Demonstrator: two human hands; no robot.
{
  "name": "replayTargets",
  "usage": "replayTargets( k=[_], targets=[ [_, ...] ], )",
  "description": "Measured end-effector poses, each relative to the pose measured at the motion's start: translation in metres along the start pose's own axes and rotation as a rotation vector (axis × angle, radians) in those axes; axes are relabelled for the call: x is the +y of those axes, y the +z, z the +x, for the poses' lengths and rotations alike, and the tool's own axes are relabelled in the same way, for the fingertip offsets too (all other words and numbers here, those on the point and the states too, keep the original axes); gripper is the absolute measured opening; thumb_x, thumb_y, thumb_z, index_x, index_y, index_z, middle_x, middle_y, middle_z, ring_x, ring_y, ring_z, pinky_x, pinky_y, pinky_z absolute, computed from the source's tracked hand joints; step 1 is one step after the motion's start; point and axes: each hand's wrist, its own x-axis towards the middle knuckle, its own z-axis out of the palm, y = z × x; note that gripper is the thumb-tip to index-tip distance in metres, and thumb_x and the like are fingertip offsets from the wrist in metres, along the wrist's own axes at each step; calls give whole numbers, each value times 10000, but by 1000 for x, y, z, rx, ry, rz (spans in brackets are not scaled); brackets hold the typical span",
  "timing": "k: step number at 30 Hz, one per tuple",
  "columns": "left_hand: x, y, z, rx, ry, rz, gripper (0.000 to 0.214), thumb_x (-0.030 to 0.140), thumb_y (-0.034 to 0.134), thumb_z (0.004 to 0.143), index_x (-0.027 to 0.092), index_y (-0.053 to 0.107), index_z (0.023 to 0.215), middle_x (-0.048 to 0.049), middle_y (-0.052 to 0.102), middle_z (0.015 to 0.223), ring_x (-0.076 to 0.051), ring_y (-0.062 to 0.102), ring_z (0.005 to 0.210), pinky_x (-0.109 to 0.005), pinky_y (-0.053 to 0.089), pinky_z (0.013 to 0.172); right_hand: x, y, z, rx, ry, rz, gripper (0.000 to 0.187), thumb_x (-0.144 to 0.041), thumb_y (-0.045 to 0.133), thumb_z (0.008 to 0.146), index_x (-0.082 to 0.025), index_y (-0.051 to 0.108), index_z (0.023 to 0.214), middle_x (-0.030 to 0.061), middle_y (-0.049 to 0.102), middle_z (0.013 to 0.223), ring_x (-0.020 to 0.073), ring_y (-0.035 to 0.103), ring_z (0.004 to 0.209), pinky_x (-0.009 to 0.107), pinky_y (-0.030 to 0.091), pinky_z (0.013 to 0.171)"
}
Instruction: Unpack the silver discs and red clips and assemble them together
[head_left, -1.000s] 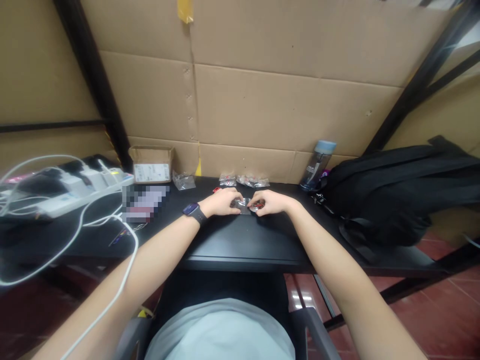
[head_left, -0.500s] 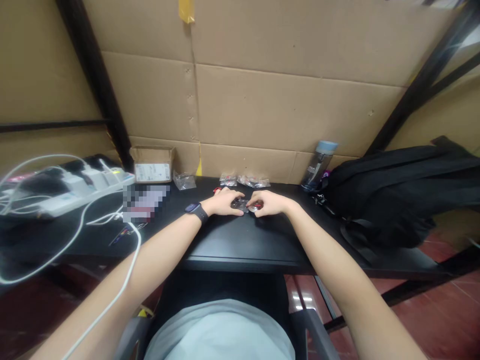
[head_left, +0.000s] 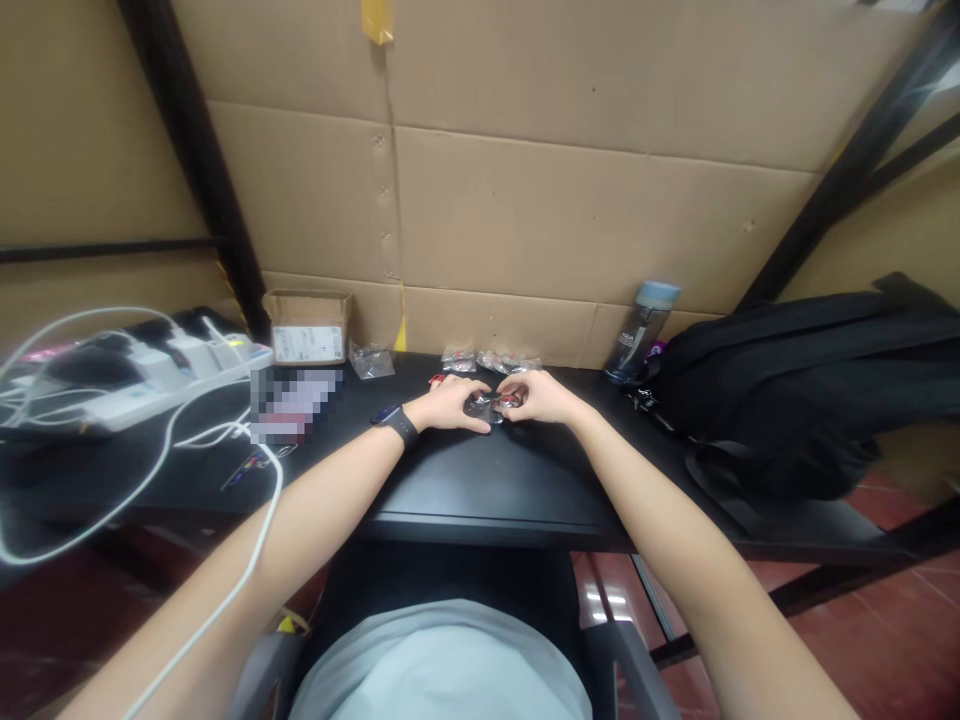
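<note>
A small, clear, crinkly plastic bag [head_left: 491, 411] is between my two hands, low over the black table. My left hand [head_left: 456, 404], with a dark watch on its wrist, curls its fingers and thumb around the bag's left side. From the right, my right hand [head_left: 546, 397] pinches a small red and shiny piece [head_left: 513, 400] at the bag's right side. Whether that piece is inside the bag or apart from it, I cannot tell. Just behind my left hand a red object [head_left: 436, 379] shows in part, the rest hidden.
Several clear packets [head_left: 510, 363] lie along the cardboard wall [head_left: 525, 220]. To the left are an open carton [head_left: 307, 330], another clear bag [head_left: 371, 361] and a power strip [head_left: 142, 392] with white cables. A water bottle [head_left: 637, 335] and a black backpack [head_left: 787, 390] stand right.
My right hand has risen slightly and turned at the bag's right side. My left hand stays nearly in place. The whole view has shifted a little.
</note>
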Motion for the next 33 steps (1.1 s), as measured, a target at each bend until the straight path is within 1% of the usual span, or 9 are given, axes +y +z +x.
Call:
replayTargets(
  k=[5, 11, 19, 22, 24, 26, 29, 31, 33],
  targets=[
    [-5, 5, 3, 11, 13, -44, 822, 618, 800, 678, 258, 581, 1384, -92, 633, 1361, -370, 511, 1269, -436, 376, 1053, 0, 6, 1, -54, 14, 23, 349, -232, 822, 641, -185, 753, 980, 23, 765, 856, 172, 691, 751, 250, 521, 698],
    [-9, 8, 5, 10, 33, -53, 818, 609, 800, 683, 255, 573, 1385, -92, 637, 1346, -358, 531, 1238, -430, 385, 1036, 4, 16, 4, -23, 10, 65, 353, -278, 864, 640, -180, 726, 950, 20, 750, 848, 157, 675, 728, 251, 521, 690],
    [-10, 9, 5, 14, 45, -40, 794, 612, 794, 689, 252, 580, 1364, -91, 643, 1327, -352, 538, 1220, -423, 404, 1010, 10, 23, 7, -26, -28, 184, 381, -351, 883, 658, -178, 725, 959, 36, 753, 875, 175, 703, 784, 285, 560, 761],
    [-9, 8, 5, 8, 45, -42, 799, 613, 795, 690, 242, 580, 1364, -93, 646, 1323, -346, 541, 1222, -414, 409, 1016, 12, 25, 8, -24, 4, 201, 414, -394, 894, 647, -173, 731, 956, 40, 754, 838, 191, 717, 771, 290, 571, 732],
    [-8, 7, 5, 4, 48, -46, 807, 609, 795, 694, 235, 575, 1374, -100, 641, 1336, -342, 542, 1236, -410, 407, 1032, 14, 24, 8, -32, 40, 218, 435, -402, 904, 629, -167, 736, 954, 47, 761, 829, 210, 734, 790, 301, 585, 741],
    [-8, 5, 4, -5, 55, -50, 825, 604, 797, 694, 229, 565, 1390, -107, 635, 1352, -338, 543, 1254, -406, 405, 1045, 15, 21, 7, -70, 58, 258, 426, -374, 898, 634, -163, 747, 972, 64, 779, 886, 227, 749, 861, 323, 599, 812],
    [-13, 2, 3, -30, 90, -82, 858, 587, 812, 681, 221, 547, 1410, -120, 623, 1384, -326, 556, 1273, -389, 411, 1056, 16, 15, 5, -157, 46, 325, 393, -298, 858, 674, -166, 763, 1032, 78, 789, 1022, 226, 748, 959, 348, 585, 933],
    [-18, 1, 3, -48, 136, -125, 840, 551, 819, 689, 216, 546, 1409, -124, 624, 1389, -308, 574, 1270, -371, 419, 1056, 16, 13, 4, -188, 24, 339, 382, -280, 837, 699, -172, 771, 1059, 77, 789, 1055, 223, 747, 975, 350, 581, 946],
    [-24, 2, 4, -49, 173, -169, 808, 509, 821, 702, 215, 549, 1403, -122, 639, 1369, -288, 594, 1257, -356, 429, 1050, 17, 13, 5, -187, -1, 321, 373, -288, 832, 716, -177, 780, 1069, 77, 792, 1055, 224, 750, 962, 343, 587, 918]
  ],
)
